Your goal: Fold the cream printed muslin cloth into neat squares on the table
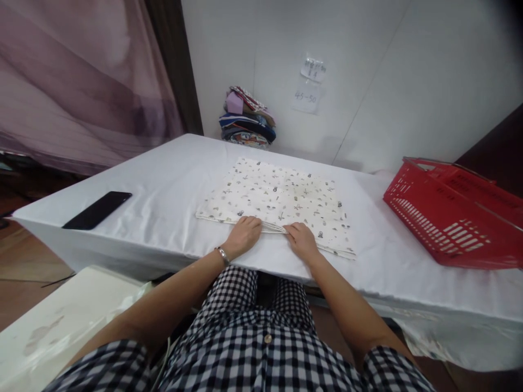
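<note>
A cream cloth with small dark printed figures lies folded in layers on the white-covered table. Its near edge faces me, and several layers show there between my hands. My left hand grips that edge left of the middle, fingers curled over the top. Just to the right, my right hand pinches the same edge, with its thumb hidden beneath the layers. Both wrists rest close to the table's front edge.
A black phone lies at the table's left. A red plastic basket stands at the right. Folded fabrics are stacked at the back by the wall, below paper signs. A white surface is at lower left.
</note>
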A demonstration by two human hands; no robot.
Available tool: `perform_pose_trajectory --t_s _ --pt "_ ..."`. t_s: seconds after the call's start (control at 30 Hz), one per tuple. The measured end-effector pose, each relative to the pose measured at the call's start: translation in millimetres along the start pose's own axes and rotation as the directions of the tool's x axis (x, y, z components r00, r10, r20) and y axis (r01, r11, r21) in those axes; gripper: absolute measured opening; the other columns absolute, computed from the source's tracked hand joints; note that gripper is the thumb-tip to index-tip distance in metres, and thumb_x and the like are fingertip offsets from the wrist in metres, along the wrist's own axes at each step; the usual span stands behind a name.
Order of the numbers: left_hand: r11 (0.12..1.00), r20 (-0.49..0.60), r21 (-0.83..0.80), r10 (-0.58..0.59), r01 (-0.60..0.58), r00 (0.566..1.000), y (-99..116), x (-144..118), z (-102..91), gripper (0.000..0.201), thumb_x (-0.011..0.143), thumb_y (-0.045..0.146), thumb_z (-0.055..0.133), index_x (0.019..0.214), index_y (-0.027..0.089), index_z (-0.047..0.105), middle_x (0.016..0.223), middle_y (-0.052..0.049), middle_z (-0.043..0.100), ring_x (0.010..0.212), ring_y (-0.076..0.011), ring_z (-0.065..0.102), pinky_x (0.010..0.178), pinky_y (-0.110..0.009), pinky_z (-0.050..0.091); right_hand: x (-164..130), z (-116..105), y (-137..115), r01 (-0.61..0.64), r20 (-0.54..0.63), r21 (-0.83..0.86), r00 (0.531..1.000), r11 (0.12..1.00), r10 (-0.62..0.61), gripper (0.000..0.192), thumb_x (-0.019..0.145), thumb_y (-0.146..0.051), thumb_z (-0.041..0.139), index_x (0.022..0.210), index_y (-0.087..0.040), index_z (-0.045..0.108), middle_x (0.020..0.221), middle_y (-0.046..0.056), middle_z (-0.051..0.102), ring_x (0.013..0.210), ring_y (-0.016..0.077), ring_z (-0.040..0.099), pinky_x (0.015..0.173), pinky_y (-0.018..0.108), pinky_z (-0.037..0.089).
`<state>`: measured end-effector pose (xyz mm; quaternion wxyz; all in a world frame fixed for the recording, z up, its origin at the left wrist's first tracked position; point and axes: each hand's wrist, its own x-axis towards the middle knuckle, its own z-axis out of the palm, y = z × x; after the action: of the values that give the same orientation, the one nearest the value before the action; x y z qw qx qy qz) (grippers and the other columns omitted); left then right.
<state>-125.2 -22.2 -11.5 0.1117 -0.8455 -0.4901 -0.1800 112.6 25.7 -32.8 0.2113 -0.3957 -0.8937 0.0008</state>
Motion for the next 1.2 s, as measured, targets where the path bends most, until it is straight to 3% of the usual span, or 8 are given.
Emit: perform_pose_trajectory --t_s 0.13,0.37,0.57,0.87,1.1,1.2 --pt "1.0 -0.076 -0.008 0.006 -0.007 0.997 -1.0 3.8 0.8 0.014 0.087 0.014 0.046 0.085 0.017 0.059 0.118 -0.009 0.058 0.11 -0.0245 0.048 0.093 -0.041 0.037 0.4 -3.9 -4.7 0.026 0.022 -0.017 0.999 1.0 -0.025 0.03 0.093 -0.028 0.045 0.119 -0.02 0.057 0.101 0.008 0.06 0.093 0.022 0.05 0.082 0.034 0.039" --pt "0.996 -0.038 -0.073 0.044 -0.046 0.998 -3.4 8.4 -1.6 0.017 0.087 0.013 0.043 0.086 0.019 0.059 0.102 -0.007 0.064 0.099 -0.0208 0.056 0.099 -0.044 0.035 1.2 -4.4 -9.6 0.065 -0.013 -0.05 0.998 0.997 -0.066 0.034 0.094 -0.028 0.043 0.124 -0.017 0.053 0.112 0.012 0.059 0.099 0.0244 0.048 0.082 0.036 0.037" --pt "0.994 -0.035 -0.11 0.006 -0.01 0.999 -4.6 6.7 0.9 0.015 0.086 0.014 0.043 0.086 0.019 0.057 0.094 -0.006 0.066 0.094 -0.0198 0.058 0.101 -0.044 0.033 14.1 -7.9 -20.6 0.1 0.064 -0.111 0.994 0.989 -0.094 0.024 0.093 -0.025 0.045 0.11 -0.017 0.06 0.102 0.01 0.061 0.092 0.0235 0.049 0.078 0.035 0.036" --pt "0.99 -0.04 -0.137 -0.032 0.027 0.999 -7.7 5.6 8.7 0.013 0.087 0.016 0.043 0.086 0.018 0.055 0.085 -0.003 0.066 0.085 -0.0174 0.06 0.1 -0.041 0.033 19.5 -4.4 -21.5 0.079 0.156 -0.122 0.986 0.989 -0.06 0.024 0.095 -0.021 0.041 0.105 -0.02 0.063 0.094 0.007 0.06 0.087 0.0205 0.05 0.074 0.031 0.037" --pt "0.99 -0.03 -0.128 -0.064 0.06 0.998 -5.2 6.6 9.4 0.012 0.087 0.017 0.045 0.082 0.018 0.056 0.079 -0.002 0.064 0.081 -0.0168 0.059 0.096 -0.04 0.036 42.3 8.8 -52.1 0.086 0.13 -0.163 0.989 0.983 -0.065 0.021 0.092 -0.018 0.044 0.105 -0.017 0.06 0.096 0.01 0.059 0.089 0.0233 0.048 0.072 0.033 0.037" --pt "0.988 -0.022 -0.128 -0.09 0.086 0.996 -6.6 1.1 5.7 0.012 0.088 0.019 0.047 0.085 0.017 0.058 0.09 -0.004 0.066 0.088 -0.0179 0.059 0.093 -0.039 0.038 48.4 17.4 -57.5 0.105 0.141 -0.129 0.986 0.986 -0.087 0.021 0.091 -0.015 0.042 0.101 -0.016 0.06 0.093 0.009 0.059 0.086 0.0221 0.048 0.072 0.032 0.037"
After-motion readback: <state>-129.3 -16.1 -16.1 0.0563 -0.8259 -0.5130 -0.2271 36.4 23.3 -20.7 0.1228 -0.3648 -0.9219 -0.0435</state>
